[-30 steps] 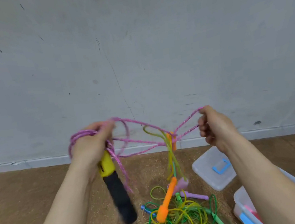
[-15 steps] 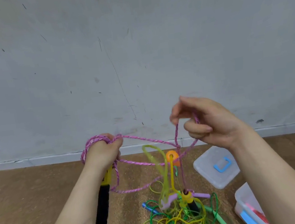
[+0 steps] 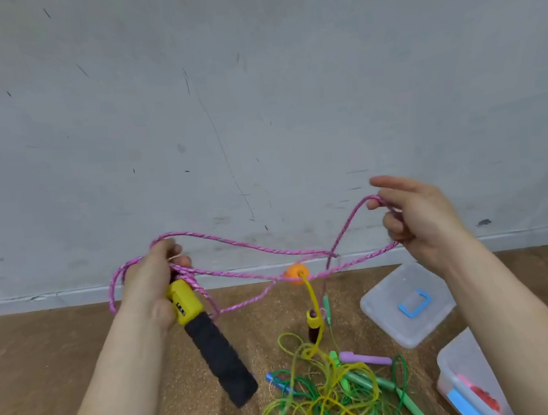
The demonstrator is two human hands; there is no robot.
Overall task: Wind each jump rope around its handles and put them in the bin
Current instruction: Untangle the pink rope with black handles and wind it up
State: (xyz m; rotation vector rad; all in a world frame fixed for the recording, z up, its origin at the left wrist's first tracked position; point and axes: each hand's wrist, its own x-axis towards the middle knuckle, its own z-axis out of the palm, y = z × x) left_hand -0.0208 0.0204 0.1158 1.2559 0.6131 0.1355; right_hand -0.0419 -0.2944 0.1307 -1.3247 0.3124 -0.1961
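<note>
Brown cork floor (image 3: 42, 356); tangled green and yellow ropes (image 3: 327, 397) nearest; clear bin (image 3: 454, 368) right, lid (image 3: 406, 308) beyond; left hand (image 3: 152, 284) grips yellow-black handle (image 3: 210, 346) wound with pink rope (image 3: 261, 253); right hand (image 3: 415, 221) hooks its loop on curled fingers, swung wider right than before; scuffed grey wall (image 3: 249, 72) behind.

Pink braided jump rope (image 3: 253, 247): raised off floor, slack strands spanning left to right, loops bunched at left above its yellow-and-black handle (image 3: 209, 339), which tilts down to right. Second yellow-and-black handle (image 3: 313, 326): dangling at centre. Orange handle (image 3: 295, 273): snagged on pink strands, its yellow rope (image 3: 312, 301) hanging into yellow-and-green rope tangle (image 3: 324, 404) on near floor. Purple handle (image 3: 365, 359), green handles (image 3: 407, 401): in tangle. Clear bin (image 3: 457, 364): near right, lid (image 3: 394, 323) off, lying just beyond.
</note>
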